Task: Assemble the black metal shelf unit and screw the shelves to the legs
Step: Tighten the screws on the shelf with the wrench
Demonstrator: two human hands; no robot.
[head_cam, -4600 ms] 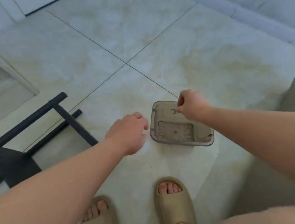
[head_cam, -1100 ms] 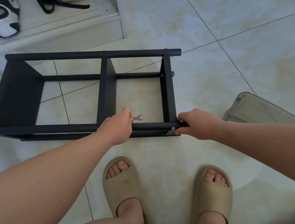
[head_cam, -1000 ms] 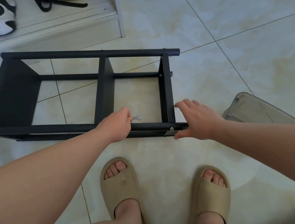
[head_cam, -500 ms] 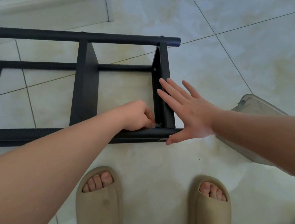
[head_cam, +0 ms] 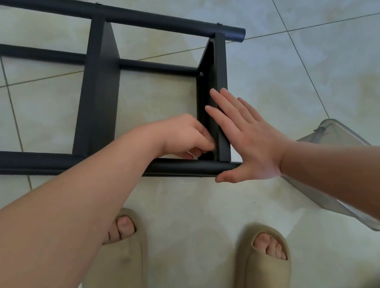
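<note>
Beige sandals (head_cam: 113, 264) are seen at bottom. At centre, the right hand (head_cam: 249, 140) is pressed flat, fingers straight, against the end shelf (head_cam: 220, 66). The left hand (head_cam: 183, 136) is curled in its inner corner; whether anything is gripped cannot be told. The black shelf unit (head_cam: 99, 95) is laid sideways across the upper left.

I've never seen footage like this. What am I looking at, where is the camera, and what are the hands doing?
There is no machine: a person wears a wide-angle camera on the head, looking down at their own arms. On the tiled floor lies a black metal shelf unit on its side. The right hand rests flat, fingers straight, against the end shelf. The left hand curls its fingers into the corner where that shelf meets the near leg; whether they pinch anything is hidden. A clear plastic box sits to the right.
</note>
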